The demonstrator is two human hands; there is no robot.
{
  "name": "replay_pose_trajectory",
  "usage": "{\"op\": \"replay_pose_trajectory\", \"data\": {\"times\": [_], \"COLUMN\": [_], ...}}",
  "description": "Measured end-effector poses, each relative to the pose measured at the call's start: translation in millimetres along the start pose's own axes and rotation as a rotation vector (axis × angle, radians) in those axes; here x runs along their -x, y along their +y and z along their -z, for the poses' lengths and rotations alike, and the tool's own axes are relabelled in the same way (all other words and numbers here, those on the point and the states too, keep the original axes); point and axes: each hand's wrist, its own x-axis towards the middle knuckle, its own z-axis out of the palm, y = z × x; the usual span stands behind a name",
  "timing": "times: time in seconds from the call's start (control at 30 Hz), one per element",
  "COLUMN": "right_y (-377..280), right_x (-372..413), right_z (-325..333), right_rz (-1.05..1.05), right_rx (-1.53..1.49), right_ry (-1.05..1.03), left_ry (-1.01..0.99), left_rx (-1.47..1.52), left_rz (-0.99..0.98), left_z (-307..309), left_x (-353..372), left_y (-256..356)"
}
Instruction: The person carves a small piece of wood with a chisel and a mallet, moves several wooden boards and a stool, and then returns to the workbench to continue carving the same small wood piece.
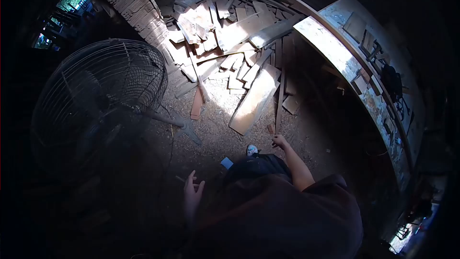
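My left hand (193, 193) hangs low in the shade, thumb and fingers apart, with a thin pale streak beside the fingertips. To its right, a light blue flat piece (226, 163) lies near my body. My right hand (278, 141) reaches forward over the floor, fingers loosely bent and apart, with nothing visible in them. Just beyond it in this view are a small reddish wood scrap (271, 129) and the lower end of a long narrow wood strip (281, 96). A wide board (255, 98) lies in the light ahead, left of the strip.
Wood offcuts (239, 33) are heaped ahead beside a stack of hollow bricks (127, 0). A large caged fan (103, 86) stands at left, its foot (189, 132) on the chip-strewn floor. A long worktable (330, 43) curves along the right, bearing wood pieces and a dark cabled tool (393, 79).
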Motion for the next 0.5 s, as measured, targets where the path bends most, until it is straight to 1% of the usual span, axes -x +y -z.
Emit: {"op": "replay_pose_trajectory", "data": {"times": [0.03, 0.07, 0.1, 0.13, 0.2, 0.23, 0.3, 0.33, 0.37, 0.4, 0.43, 0.47, 0.5], "right_y": [-52, -71, -88, -105, -130, -122, -97, -60, -29, 4, 57, 108, 156], "right_x": [24, 19, 16, 20, 49, 53, 66, 57, 67, 79, 78, 89, 108], "right_z": [14, 22, 29, 38, 56, 63, 79, 82, 87, 90, 87, 80, 75], "right_rz": [0.061, 0.226, 0.391, 0.383, 0.424, 0.407, 0.509, 0.511, 0.399, 0.291, 0.121, -0.001, -0.181], "right_rx": [0.034, 0.003, -0.031, -0.040, -0.145, -0.167, -0.268, -0.364, -0.348, -0.330, -0.294, -0.292, -0.279], "right_ry": [0.038, 0.082, 0.128, 0.132, 0.052, 0.063, 0.108, 0.141, 0.206, 0.269, 0.362, 0.451, 0.456], "left_ry": [-0.138, -0.337, -0.342, -0.340, -0.339, -0.363, -0.436, -0.506, -0.523, -0.626, -0.727, -0.734, -0.774], "left_rx": [-0.178, -0.214, -0.221, -0.215, -0.207, -0.225, -0.209, -0.294, -0.303, -0.414, -0.525, -0.531, -0.621], "left_rz": [-0.151, -0.146, -0.147, -0.178, -0.223, -0.225, -0.094, -0.021, -0.030, -0.058, -0.087, -0.099, -0.092], "left_z": [-9, -13, -19, -27, -39, -43, -52, -54, -59, -65, -70, -74, -78], "left_x": [-21, -39, -49, -58, -76, -85, -98, -104, -115, -127, -137, -144, -150], "left_y": [-9, -10, 2, 15, 45, 59, 85, 102, 104, 102, 104, 120, 144]}}
